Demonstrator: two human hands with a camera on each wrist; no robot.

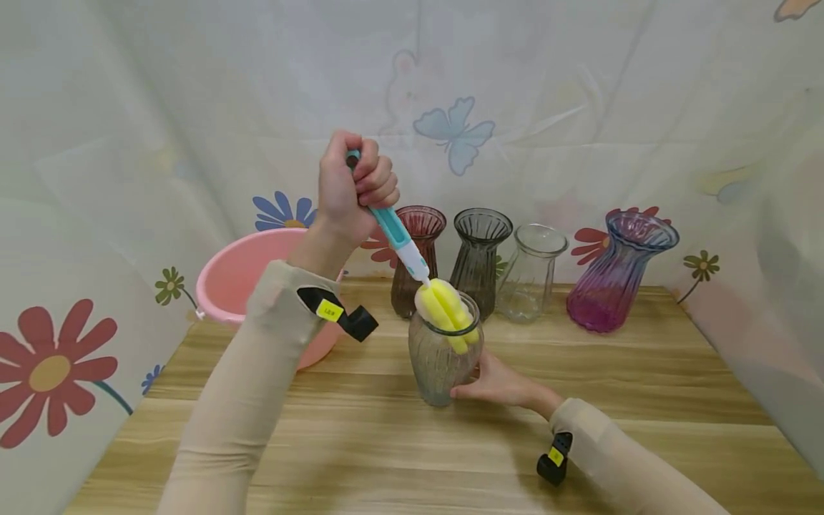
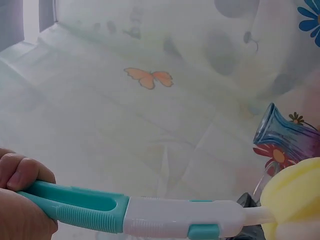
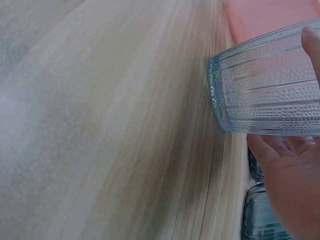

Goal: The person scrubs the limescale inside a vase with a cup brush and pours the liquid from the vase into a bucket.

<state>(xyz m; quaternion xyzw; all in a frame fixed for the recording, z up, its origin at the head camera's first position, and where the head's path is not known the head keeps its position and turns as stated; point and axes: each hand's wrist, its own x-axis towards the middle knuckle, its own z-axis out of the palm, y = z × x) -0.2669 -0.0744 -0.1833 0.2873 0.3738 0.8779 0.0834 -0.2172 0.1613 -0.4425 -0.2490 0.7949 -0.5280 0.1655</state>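
Note:
My left hand (image 1: 355, 187) is wrapped round the teal and white handle (image 2: 90, 212) of a sponge bottle brush. The brush's yellow and whitish sponge head (image 1: 443, 304) sits in the mouth of a greyish clear glass vase (image 1: 438, 365), partly inside and partly above the rim. My right hand (image 1: 505, 383) holds that vase low on its right side. In the right wrist view the ribbed, dotted wall of the vase (image 3: 270, 85) lies between the thumb and the fingers of the right hand (image 3: 295, 185); some fingers are hidden behind the glass.
A pink basin (image 1: 225, 279) stands at the left. Along the back are a reddish vase (image 1: 404, 293), a dark grey vase (image 1: 475, 275), a clear vase (image 1: 524, 286) and a blue-purple vase (image 1: 601, 286). Printed white sheeting surrounds the wooden table (image 1: 360, 443).

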